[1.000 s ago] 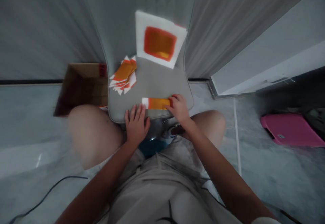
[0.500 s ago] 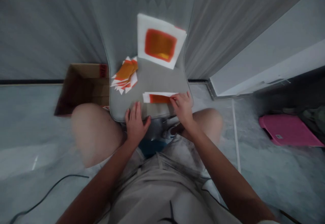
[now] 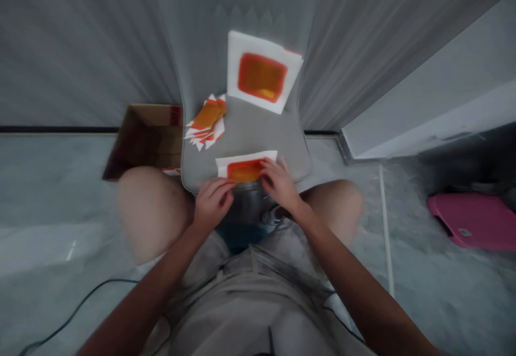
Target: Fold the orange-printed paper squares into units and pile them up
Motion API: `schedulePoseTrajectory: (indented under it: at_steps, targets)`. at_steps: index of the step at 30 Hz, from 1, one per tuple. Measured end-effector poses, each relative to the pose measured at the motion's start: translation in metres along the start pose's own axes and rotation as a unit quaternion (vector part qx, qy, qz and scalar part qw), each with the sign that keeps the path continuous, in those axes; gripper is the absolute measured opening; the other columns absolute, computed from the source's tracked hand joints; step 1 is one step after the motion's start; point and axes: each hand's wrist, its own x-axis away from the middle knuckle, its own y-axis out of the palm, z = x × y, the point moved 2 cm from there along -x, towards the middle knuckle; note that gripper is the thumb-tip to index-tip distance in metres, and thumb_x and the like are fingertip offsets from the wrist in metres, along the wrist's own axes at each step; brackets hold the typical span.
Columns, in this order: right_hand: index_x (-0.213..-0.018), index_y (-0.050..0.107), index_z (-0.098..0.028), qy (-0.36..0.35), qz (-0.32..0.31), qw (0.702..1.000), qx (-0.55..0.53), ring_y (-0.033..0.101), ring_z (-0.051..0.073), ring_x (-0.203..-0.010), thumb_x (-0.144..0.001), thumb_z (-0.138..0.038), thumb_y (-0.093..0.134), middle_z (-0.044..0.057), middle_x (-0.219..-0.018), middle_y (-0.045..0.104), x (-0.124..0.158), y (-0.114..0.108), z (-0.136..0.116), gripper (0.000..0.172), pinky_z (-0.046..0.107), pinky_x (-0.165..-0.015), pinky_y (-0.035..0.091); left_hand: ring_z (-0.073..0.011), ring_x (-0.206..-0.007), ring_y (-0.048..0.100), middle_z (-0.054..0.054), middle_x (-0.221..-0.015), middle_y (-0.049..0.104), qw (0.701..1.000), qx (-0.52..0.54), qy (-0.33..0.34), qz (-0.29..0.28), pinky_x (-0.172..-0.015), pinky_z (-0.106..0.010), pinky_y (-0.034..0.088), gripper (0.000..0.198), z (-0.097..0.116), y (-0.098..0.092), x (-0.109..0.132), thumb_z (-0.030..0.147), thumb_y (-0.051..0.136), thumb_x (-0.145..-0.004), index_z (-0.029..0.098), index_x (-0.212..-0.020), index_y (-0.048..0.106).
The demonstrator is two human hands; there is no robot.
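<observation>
A folded white paper sheet with a red-edged orange panel lies along the front edge of a grey chair seat. At its lower left corner, my left hand pinches the paper between closed fingers. My right hand grips the paper's right end, fingertips over the orange panel. Behind and to the left is a fanned pile of folded orange-and-white papers. Toward the backrest, larger white sheets with an orange square sit at the back of the seat.
An open cardboard box stands on the floor left of the chair. A pink plastic stool is at far right, beyond a white cabinet-like panel. A dark cable runs over the floor at lower left.
My left hand has gone from resting flat on the seat edge to pinching the paper. The paper has moved toward me and tilted, showing more of its orange panel. The view has shifted slightly.
</observation>
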Motion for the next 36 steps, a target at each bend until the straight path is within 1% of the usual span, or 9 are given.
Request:
schedulePoseTrajectory:
  at_steps: [2, 6, 8, 10, 15, 20, 27, 32, 36]
  targets:
    - [-0.106, 0.069, -0.022, 0.005, -0.009, 1.0, 0.003, 0.051, 0.028, -0.149, -0.095, -0.013, 0.053, 0.012, -0.145, 0.068, 0.005, 0.002, 0.004, 0.022, 0.065, -0.131, 0.02, -0.0203, -0.11, 0.071, -0.006, -0.116, 0.075, 0.997, 0.026, 0.027, -0.066, -0.103, -0.038, 0.058, 0.028, 0.0, 0.0, -0.006, 0.015, 0.059, -0.098, 0.026, -0.119, 0.073]
    - [-0.119, 0.071, -0.02, 0.027, -0.015, 1.0, 0.0, 0.057, 0.026, -0.144, -0.099, -0.017, 0.055, 0.014, -0.146, 0.067, 0.015, 0.006, 0.014, 0.026, 0.059, -0.129, 0.03, -0.0272, -0.14, 0.058, -0.012, -0.147, 0.064, 0.983, -0.008, 0.025, -0.182, -0.12, -0.047, 0.046, 0.04, -0.016, 0.005, -0.018, 0.034, 0.063, -0.1, 0.024, -0.138, 0.066]
    - [-0.125, 0.073, -0.022, 0.027, -0.019, 0.999, 0.002, 0.06, 0.025, -0.141, -0.103, -0.023, 0.057, 0.013, -0.146, 0.067, 0.018, 0.007, 0.019, 0.027, 0.056, -0.127, 0.034, -0.0287, -0.145, 0.054, -0.012, -0.153, 0.06, 0.975, -0.023, 0.011, -0.222, -0.124, -0.049, 0.043, 0.05, -0.028, 0.009, -0.023, 0.045, 0.064, -0.099, 0.024, -0.145, 0.062]
    - [-0.126, 0.074, -0.024, 0.023, -0.019, 1.0, 0.009, 0.062, 0.024, -0.138, -0.105, -0.028, 0.058, 0.011, -0.145, 0.068, 0.018, 0.008, 0.023, 0.027, 0.054, -0.125, 0.036, -0.0282, -0.144, 0.056, -0.011, -0.151, 0.063, 0.971, -0.027, -0.006, -0.237, -0.123, -0.049, 0.043, 0.048, -0.039, 0.012, -0.025, 0.049, 0.062, -0.1, 0.025, -0.142, 0.065]
    - [-0.121, 0.079, -0.026, 0.002, -0.022, 1.0, 0.008, 0.069, 0.023, -0.125, -0.106, -0.037, 0.061, 0.009, -0.136, 0.073, 0.01, 0.004, 0.031, 0.026, 0.047, -0.117, 0.047, -0.0256, -0.132, 0.065, -0.007, -0.139, 0.072, 0.974, -0.002, -0.037, -0.223, -0.118, -0.049, 0.049, 0.035, -0.05, 0.015, -0.028, 0.049, 0.053, -0.105, 0.029, -0.117, 0.079]
    - [-0.113, 0.082, -0.025, 0.008, -0.025, 0.999, -0.029, 0.072, 0.023, -0.114, -0.105, -0.04, 0.061, 0.008, -0.124, 0.078, -0.004, -0.007, 0.036, 0.026, 0.04, -0.105, 0.054, -0.0268, -0.132, 0.065, -0.007, -0.137, 0.073, 0.976, 0.017, -0.022, -0.214, -0.12, -0.048, 0.048, 0.038, -0.048, 0.014, -0.032, 0.056, 0.064, -0.098, 0.028, -0.119, 0.079]
    - [-0.108, 0.081, -0.021, 0.024, -0.085, 0.996, -0.034, 0.074, 0.021, -0.097, -0.106, -0.039, 0.059, 0.008, -0.107, 0.08, -0.034, -0.019, 0.038, 0.029, 0.035, -0.092, 0.058, -0.0237, -0.109, 0.073, -0.006, -0.116, 0.08, 0.979, 0.028, -0.068, -0.19, -0.103, -0.043, 0.056, 0.037, -0.05, 0.02, -0.048, 0.049, 0.055, -0.104, 0.025, -0.101, 0.082]
    - [-0.131, 0.073, -0.02, -0.001, 0.014, 0.995, 0.099, 0.065, 0.03, -0.124, -0.107, -0.031, 0.053, 0.014, -0.131, 0.073, -0.032, -0.013, 0.009, 0.034, 0.052, -0.113, 0.049, -0.0242, -0.101, 0.073, -0.007, -0.11, 0.08, 0.98, 0.011, -0.078, -0.183, -0.095, -0.041, 0.057, 0.036, -0.051, 0.024, -0.052, 0.047, 0.052, -0.104, 0.025, -0.101, 0.081]
    - [-0.14, 0.068, -0.023, -0.045, -0.008, 0.993, 0.106, 0.058, 0.028, -0.138, -0.107, -0.028, 0.049, 0.01, -0.141, 0.069, -0.014, 0.009, -0.019, 0.038, 0.057, -0.127, 0.036, -0.0246, -0.103, 0.072, -0.006, -0.115, 0.08, 0.981, 0.011, -0.071, -0.18, -0.096, -0.041, 0.055, 0.033, -0.05, 0.024, -0.053, 0.046, 0.056, -0.103, 0.026, -0.112, 0.08]
